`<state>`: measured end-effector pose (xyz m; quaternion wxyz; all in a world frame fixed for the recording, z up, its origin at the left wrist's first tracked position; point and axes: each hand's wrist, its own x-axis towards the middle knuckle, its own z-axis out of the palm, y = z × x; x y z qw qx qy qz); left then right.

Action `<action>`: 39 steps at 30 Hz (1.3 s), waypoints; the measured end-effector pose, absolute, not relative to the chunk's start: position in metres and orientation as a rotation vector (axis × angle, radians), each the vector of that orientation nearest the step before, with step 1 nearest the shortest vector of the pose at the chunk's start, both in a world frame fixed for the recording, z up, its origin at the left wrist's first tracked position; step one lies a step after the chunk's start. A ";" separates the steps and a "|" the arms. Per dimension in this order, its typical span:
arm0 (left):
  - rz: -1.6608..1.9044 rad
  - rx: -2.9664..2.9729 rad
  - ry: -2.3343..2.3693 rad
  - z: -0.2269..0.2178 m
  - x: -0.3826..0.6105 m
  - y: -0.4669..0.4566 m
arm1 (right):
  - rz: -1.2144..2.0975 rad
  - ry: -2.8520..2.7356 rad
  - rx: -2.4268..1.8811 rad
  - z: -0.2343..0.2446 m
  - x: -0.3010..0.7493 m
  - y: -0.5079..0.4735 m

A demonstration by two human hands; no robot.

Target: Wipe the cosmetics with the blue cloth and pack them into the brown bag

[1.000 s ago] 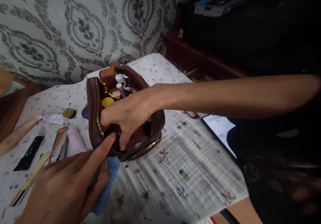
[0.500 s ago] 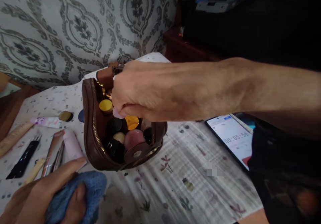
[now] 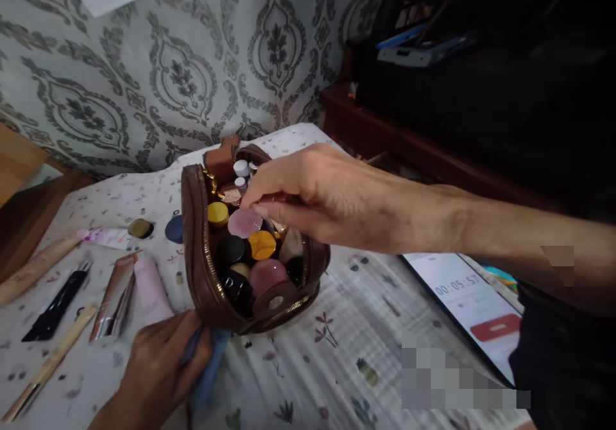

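Observation:
A brown zippered cosmetics bag [image 3: 192, 224] stands unzipped on the patterned cloth, packed with upright bottles and jars. My right hand [image 3: 308, 199] reaches over it from the right, thumb and fingers closed at the rim of a pink-capped container [image 3: 245, 223]; its lower part is hidden in the bag. Around it are a yellow cap [image 3: 218, 213], an amber cap [image 3: 262, 244], a black cap [image 3: 231, 249] and a larger pink lid [image 3: 269, 277]. Grasping a blue cloth [image 3: 209, 366], my left hand [image 3: 166, 359] is at the bag's near left corner.
Left of the bag lie a pink tube [image 3: 151, 289], a rose-gold tube [image 3: 115, 298], a black tube [image 3: 60, 305], a brush [image 3: 52, 359] and a round blue item [image 3: 174, 229]. A phone [image 3: 457, 308] showing a timer lies at right. A patterned wall [image 3: 183, 77] rises behind.
My right hand has lifted and drawn back a little, uncovering the pink cap and white-capped bottles. My left hand has moved right with the blue cloth, up to the bag. The view has shifted.

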<state>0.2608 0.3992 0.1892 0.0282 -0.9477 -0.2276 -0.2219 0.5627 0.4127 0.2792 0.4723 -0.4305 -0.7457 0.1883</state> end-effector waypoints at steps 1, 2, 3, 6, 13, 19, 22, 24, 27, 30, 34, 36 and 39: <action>-0.659 -2.898 -0.692 0.184 0.260 0.399 | 0.486 -1.870 -1.054 0.280 0.562 0.410; -0.632 -2.868 -0.681 0.178 0.259 0.399 | 0.518 -1.922 -1.049 0.280 0.561 0.408; -0.607 -2.839 -0.674 0.172 0.258 0.399 | 0.546 -1.957 -1.044 0.281 0.560 0.405; -0.584 -2.787 -0.689 0.156 0.253 0.398 | 0.544 -1.929 -1.052 0.280 0.556 0.398; -0.695 -2.907 -0.855 0.140 0.245 0.402 | 0.413 -1.889 -1.054 0.277 0.532 0.368; -0.594 -2.929 -0.997 0.134 0.240 0.401 | 0.467 -1.901 -0.834 0.259 0.480 0.335; -0.604 -2.943 -0.995 0.129 0.235 0.401 | 0.618 -1.903 -0.779 0.238 0.451 0.333; -0.599 -2.942 -0.955 0.127 0.230 0.403 | 0.664 -1.875 -0.796 0.223 0.433 0.335; -0.579 -2.871 -0.982 0.127 0.220 0.406 | 0.612 -1.837 -0.817 0.205 0.410 0.339; -0.582 -2.817 -1.097 0.134 0.210 0.410 | 0.551 -1.838 -0.814 0.191 0.389 0.341; -0.464 -2.743 -1.354 0.152 0.201 0.416 | 0.584 -1.814 -0.868 0.173 0.363 0.348; -0.379 -2.646 -1.520 0.164 0.196 0.422 | 0.632 -1.756 -0.917 0.164 0.351 0.353; -0.321 -2.406 -1.761 0.183 0.180 0.433 | 0.688 -1.670 -0.984 0.147 0.338 0.357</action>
